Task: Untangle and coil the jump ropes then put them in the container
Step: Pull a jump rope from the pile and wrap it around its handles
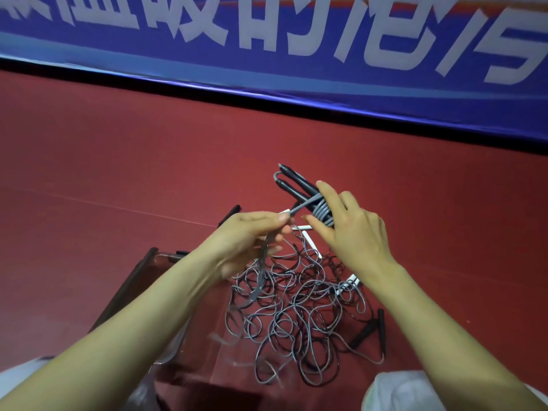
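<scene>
Grey cord, pinched by left hand, gets coiled round handles gripped by right hand above the tangle; more slack probably needed next.

Likely an indoor sports hall or gym, viewed looking down. The floor is smooth, dark red sports surfacing with a thin pale line running across it. Along its far edge stands a blue banner printed with large white Chinese characters, with a black strip at its base. A tangle of jump ropes lies on the floor.
</scene>
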`<act>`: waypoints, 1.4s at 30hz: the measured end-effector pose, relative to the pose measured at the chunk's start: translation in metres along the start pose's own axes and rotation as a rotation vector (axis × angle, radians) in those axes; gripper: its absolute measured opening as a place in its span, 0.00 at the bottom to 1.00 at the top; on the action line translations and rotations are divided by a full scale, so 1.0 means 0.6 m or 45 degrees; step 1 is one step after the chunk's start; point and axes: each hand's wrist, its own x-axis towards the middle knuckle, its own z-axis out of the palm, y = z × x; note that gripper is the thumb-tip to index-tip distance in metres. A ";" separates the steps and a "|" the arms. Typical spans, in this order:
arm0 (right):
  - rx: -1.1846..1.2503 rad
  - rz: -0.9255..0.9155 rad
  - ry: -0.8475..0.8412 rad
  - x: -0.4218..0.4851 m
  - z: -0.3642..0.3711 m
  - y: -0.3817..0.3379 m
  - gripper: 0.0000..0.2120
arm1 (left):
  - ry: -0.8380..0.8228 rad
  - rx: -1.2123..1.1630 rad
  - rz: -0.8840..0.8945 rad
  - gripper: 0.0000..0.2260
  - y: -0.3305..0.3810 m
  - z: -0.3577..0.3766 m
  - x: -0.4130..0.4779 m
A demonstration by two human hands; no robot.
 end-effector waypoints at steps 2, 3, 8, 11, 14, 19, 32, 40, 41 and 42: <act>0.004 0.023 0.024 0.000 0.001 0.000 0.30 | 0.089 0.065 0.110 0.08 0.000 -0.001 0.000; 0.017 0.048 0.016 0.000 0.001 -0.001 0.30 | 0.115 0.078 0.160 0.07 0.000 -0.001 0.000; 0.408 0.348 -0.197 0.008 -0.012 -0.011 0.24 | 0.011 0.001 0.180 0.07 -0.010 0.008 0.003; 0.725 0.369 -0.274 0.009 -0.024 -0.010 0.21 | 0.009 -0.018 0.198 0.07 -0.013 0.005 0.009; 1.153 0.434 -0.402 0.010 -0.031 -0.011 0.24 | 0.041 0.006 0.247 0.08 -0.016 -0.001 0.011; 1.665 0.615 -0.439 0.004 -0.016 -0.028 0.23 | -0.090 0.174 0.412 0.16 -0.023 0.012 0.009; 1.930 0.879 -0.588 0.004 -0.003 -0.054 0.26 | 0.239 0.245 0.597 0.17 -0.035 0.013 0.010; 1.782 0.937 -0.435 -0.006 -0.001 -0.065 0.30 | 0.194 0.313 0.606 0.09 -0.040 0.024 0.008; 1.842 0.951 -0.442 -0.004 -0.004 -0.062 0.30 | 0.144 0.352 0.596 0.10 -0.035 0.022 0.009; 1.890 0.965 -0.442 0.000 -0.009 -0.059 0.29 | 0.079 0.399 0.568 0.12 -0.028 0.017 0.010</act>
